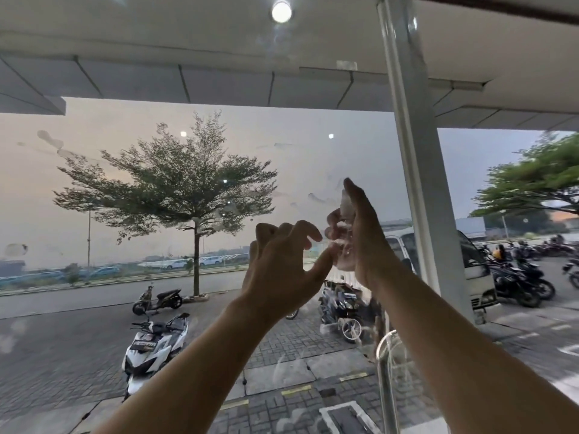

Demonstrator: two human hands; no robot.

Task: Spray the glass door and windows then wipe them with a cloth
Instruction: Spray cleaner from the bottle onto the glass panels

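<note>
Head view, window glass (219,145), just behind raised fingers (357,198)

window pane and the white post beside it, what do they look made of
Window pane: clear glossy glass; a reflected lamp shows in it and smears cling to it. White post: smooth, painted, probably metal; a bright sheen runs along its edge, though that is unsure.

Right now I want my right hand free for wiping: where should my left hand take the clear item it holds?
By its lower end, probably, coming from the left and below. The right hand wraps the middle of the clear item and holds it upright, so only its ends show, and the thumb of the left hand sits at the lower one.
</note>
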